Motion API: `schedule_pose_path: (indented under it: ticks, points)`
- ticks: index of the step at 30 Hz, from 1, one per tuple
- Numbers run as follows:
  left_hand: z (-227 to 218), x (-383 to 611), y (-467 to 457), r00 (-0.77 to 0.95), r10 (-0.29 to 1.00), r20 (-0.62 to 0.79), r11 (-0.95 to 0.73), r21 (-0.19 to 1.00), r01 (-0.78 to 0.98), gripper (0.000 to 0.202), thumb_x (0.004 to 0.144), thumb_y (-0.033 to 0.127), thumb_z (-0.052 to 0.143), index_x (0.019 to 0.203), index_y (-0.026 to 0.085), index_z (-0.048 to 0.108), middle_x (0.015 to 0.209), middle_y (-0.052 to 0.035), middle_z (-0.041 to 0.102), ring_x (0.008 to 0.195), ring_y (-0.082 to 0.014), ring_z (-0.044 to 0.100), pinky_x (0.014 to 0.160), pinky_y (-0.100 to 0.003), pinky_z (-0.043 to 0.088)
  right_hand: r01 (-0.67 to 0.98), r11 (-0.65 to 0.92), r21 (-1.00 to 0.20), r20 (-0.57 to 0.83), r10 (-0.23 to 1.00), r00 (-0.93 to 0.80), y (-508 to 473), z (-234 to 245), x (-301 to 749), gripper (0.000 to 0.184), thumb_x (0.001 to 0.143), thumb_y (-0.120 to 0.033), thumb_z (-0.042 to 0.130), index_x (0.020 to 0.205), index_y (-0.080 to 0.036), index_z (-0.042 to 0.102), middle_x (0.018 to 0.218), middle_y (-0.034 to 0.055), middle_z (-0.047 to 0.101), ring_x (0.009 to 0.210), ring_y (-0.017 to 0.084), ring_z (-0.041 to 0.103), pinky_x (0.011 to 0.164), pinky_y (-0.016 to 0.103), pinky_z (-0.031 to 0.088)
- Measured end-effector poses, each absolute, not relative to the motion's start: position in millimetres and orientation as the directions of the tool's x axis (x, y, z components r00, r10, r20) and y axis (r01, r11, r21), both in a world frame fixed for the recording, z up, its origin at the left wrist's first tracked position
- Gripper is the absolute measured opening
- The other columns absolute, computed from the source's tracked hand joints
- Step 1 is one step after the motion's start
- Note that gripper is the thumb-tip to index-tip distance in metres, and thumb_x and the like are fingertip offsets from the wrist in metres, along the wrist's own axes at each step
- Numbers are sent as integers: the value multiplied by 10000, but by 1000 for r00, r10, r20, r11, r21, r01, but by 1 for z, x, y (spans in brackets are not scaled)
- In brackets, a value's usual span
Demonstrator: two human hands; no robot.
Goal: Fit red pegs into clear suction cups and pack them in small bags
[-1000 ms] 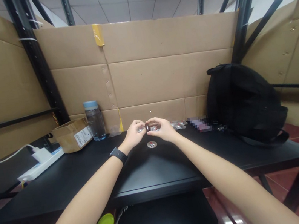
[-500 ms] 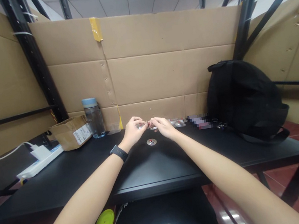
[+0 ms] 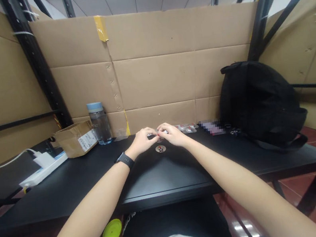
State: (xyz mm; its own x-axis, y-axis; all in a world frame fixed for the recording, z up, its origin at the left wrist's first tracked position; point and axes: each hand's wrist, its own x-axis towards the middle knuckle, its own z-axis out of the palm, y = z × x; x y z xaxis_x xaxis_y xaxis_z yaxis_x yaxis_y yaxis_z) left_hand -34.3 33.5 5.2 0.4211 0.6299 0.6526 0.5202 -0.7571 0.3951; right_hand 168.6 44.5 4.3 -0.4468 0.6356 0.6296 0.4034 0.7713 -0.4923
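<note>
Small disc (image 3: 158,133), mostly hidden, pinched by fingertips of left hand (image 3: 144,140) and right hand (image 3: 173,135), near back edge of bench (image 3: 164,176); probably light, stiff, slick: hold by rim. Round badge (image 3: 160,148) lies frontward, clear packets (image 3: 189,128) along back edge.

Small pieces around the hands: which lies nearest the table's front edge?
The flat disc, lying alone on the tabletop; the clear packets sit farther back, beyond the right hand.
</note>
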Motion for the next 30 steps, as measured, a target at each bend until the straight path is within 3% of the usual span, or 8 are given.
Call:
schedule_pose_path:
  ticks: [3,6,11,15,22,26,30]
  points:
    - [3,-35,35,446,624,642,-761,371,532,162,869,359,678,875,243,790,1018,-27,758,987,-206,683,939,-307,491,432,758,-489,620,650,-439,47,3,169,182,945,-250,574,816,-173,677,1058,74,672,1051,197,617,978,344,436]
    - [3,-40,37,410,667,622,-687,302,661,157,853,371,686,850,246,781,1025,-34,757,997,-230,673,926,-334,473,509,709,-488,560,702,-440,48,0,170,219,958,-277,549,847,-172,706,982,64,706,937,187,640,876,313,465]
    - [0,-53,42,353,795,493,-502,208,839,137,883,344,632,935,269,734,941,-20,770,969,-261,679,933,-391,392,577,709,-405,365,704,-609,49,-8,176,186,792,-300,763,936,-181,767,854,35,756,745,172,657,715,266,467]
    - [-2,-58,44,323,836,443,-446,209,870,166,930,366,569,930,265,701,909,-19,770,960,-269,687,932,-400,369,533,725,-436,293,675,-678,54,-14,178,140,786,-271,767,894,-183,780,790,19,766,673,152,663,692,252,472]
    - [-3,-56,47,299,835,463,-448,256,856,174,941,382,558,962,272,691,955,-24,773,991,-273,696,941,-395,388,543,684,-487,346,722,-600,62,-20,177,30,799,-142,696,810,-169,705,707,9,744,647,148,679,667,246,487]
    - [-5,-53,49,302,841,449,-475,346,809,175,909,409,604,940,269,704,920,-24,770,950,-261,706,912,-371,440,496,600,-627,392,794,-465,61,-18,174,82,836,-185,684,768,-173,640,705,17,735,642,147,693,625,233,510]
    - [-8,-48,54,318,835,450,-531,504,681,193,883,424,632,932,255,711,910,-24,773,917,-227,709,877,-327,496,345,438,-830,343,889,-302,55,-13,170,111,867,-245,689,835,-186,601,784,41,749,680,160,733,526,190,512]
